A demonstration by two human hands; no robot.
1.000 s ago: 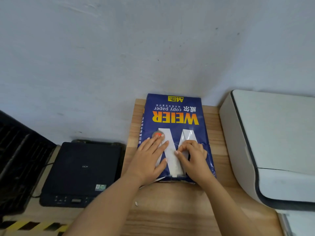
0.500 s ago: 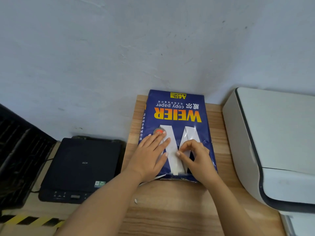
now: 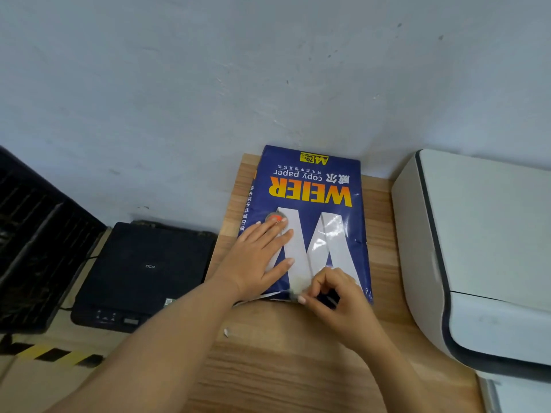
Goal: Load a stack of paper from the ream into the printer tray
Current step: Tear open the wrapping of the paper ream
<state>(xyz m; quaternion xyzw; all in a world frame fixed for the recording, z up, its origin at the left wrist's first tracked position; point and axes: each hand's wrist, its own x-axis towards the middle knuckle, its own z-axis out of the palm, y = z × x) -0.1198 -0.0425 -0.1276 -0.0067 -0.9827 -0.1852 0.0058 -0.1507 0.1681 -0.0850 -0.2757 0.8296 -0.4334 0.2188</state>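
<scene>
Ream [image 3: 310, 210] long axis runs wall-to-viewer, far end at wall, bare desk [image 3: 283, 368] near. Left hand [image 3: 262, 257] flat, released; right hand [image 3: 337, 296] pinches near wrapper edge.

Bare bench [image 3: 283, 368] open in front of the ream [image 3: 313, 186], wall [image 3: 268, 70] just behind it, white printer [image 3: 483, 248] blocking the right, black printer [image 3: 143, 269] lower at left, narrow gap between ream and white printer
</scene>
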